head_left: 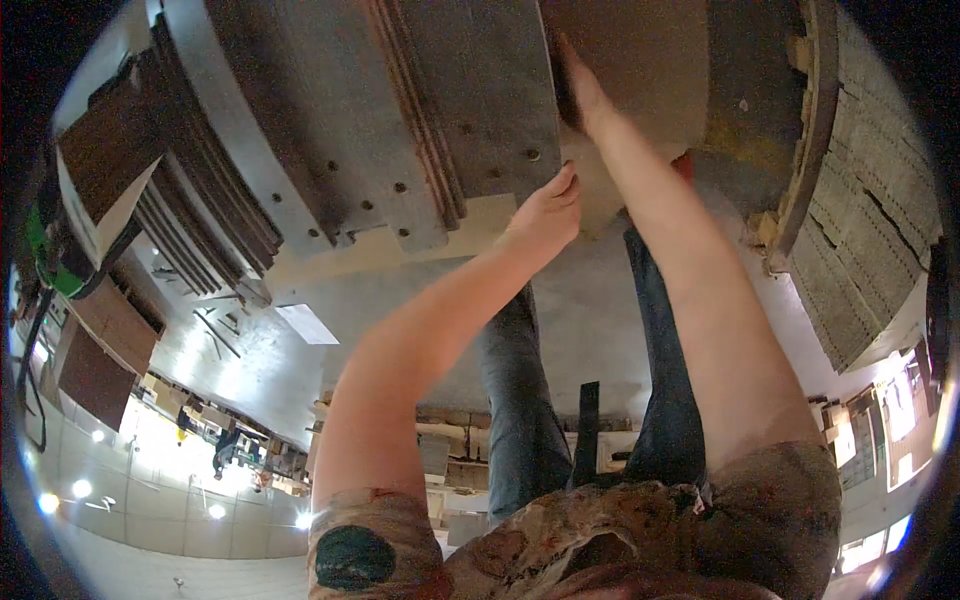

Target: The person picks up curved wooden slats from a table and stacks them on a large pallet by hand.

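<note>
Patterned shirt (560, 550) and dark trousers (520, 420), nearest the lens. Left: stacked dark boards (200, 200). Centre: left hand (545, 215), fingers bunched at the lower edge of a grey drilled panel (480, 90); whether it pinches anything cannot be told. Right: right hand (580, 85), laid flat, fingers together, on the brown panel (640, 70) leaning in the stack. Handling judgement: steady both edges before tipping. Right fingertips are hidden behind the panel's edge.
</note>
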Action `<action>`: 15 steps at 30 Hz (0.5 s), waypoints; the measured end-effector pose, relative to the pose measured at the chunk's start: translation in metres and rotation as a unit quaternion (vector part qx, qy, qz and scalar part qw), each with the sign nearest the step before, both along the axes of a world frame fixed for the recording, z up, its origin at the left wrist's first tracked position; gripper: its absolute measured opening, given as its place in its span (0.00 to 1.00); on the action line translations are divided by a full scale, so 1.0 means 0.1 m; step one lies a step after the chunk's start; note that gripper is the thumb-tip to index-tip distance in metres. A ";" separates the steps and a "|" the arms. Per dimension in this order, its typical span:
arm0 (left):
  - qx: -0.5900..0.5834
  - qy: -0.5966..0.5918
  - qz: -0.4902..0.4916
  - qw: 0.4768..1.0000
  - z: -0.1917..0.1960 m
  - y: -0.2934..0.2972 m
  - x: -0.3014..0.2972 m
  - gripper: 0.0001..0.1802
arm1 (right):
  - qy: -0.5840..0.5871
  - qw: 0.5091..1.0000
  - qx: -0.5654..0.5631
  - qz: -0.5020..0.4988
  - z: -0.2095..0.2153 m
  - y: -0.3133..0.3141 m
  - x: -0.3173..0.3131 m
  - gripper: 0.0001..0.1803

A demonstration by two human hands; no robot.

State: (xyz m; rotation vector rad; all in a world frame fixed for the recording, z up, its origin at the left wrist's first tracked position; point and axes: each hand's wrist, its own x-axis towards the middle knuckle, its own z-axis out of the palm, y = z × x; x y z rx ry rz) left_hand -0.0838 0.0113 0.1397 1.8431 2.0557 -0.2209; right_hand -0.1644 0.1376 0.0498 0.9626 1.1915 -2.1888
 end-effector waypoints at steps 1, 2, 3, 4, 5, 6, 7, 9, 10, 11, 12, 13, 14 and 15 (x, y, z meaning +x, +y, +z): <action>-0.003 0.005 0.000 1.000 0.02 0.00 -0.03 0.12 | -0.032 0.998 -0.016 -0.055 0.03 -0.05 0.10 0.39; -0.032 -0.022 -0.028 0.999 0.04 -0.04 -0.08 0.11 | -0.025 0.998 -0.021 -0.052 0.23 -0.14 0.11 0.39; -0.061 -0.049 -0.055 0.995 0.06 -0.06 -0.12 0.10 | -0.073 0.997 0.004 -0.027 0.46 -0.22 0.13 0.39; -0.060 -0.044 -0.052 0.996 0.08 -0.06 -0.17 0.10 | -0.123 0.992 0.034 -0.005 0.64 -0.28 0.13 0.39; -0.049 -0.035 -0.026 0.998 0.08 0.00 -0.25 0.09 | -0.114 0.993 0.039 -0.001 0.58 -0.21 0.11 0.39; -0.036 -0.026 0.001 0.999 0.12 0.05 -0.32 0.09 | -0.114 0.992 0.043 0.042 0.40 -0.07 0.11 0.39; -0.032 -0.015 0.007 0.999 0.11 0.08 -0.33 0.09 | -0.114 0.989 0.046 0.086 0.27 0.06 0.06 0.39; -0.054 -0.002 0.012 0.998 0.09 0.02 -0.34 0.11 | -0.108 0.987 0.092 0.075 0.40 0.05 -0.22 0.39; -0.050 0.009 0.018 0.999 0.07 0.00 -0.30 0.11 | -0.117 0.982 0.140 0.056 0.45 0.09 -0.34 0.40; 0.025 -0.039 0.049 0.998 0.13 0.00 -0.24 0.13 | -0.067 0.991 0.110 0.046 0.42 0.17 -0.47 0.45; 0.099 -0.087 0.078 0.988 0.20 -0.02 -0.16 0.16 | -0.057 0.990 0.117 0.050 0.39 0.25 -0.57 0.45; 0.123 -0.123 0.124 0.977 0.34 -0.10 -0.07 0.19 | -0.039 0.989 0.139 0.036 0.53 0.21 -0.69 0.47; 0.146 -0.160 0.170 0.961 0.55 -0.18 0.07 0.21 | -0.022 0.987 0.160 0.022 0.68 0.14 -0.79 0.50; 0.150 -0.189 0.230 0.943 0.78 -0.30 0.23 0.22 | -0.017 0.987 0.159 0.028 0.80 0.11 -0.89 0.50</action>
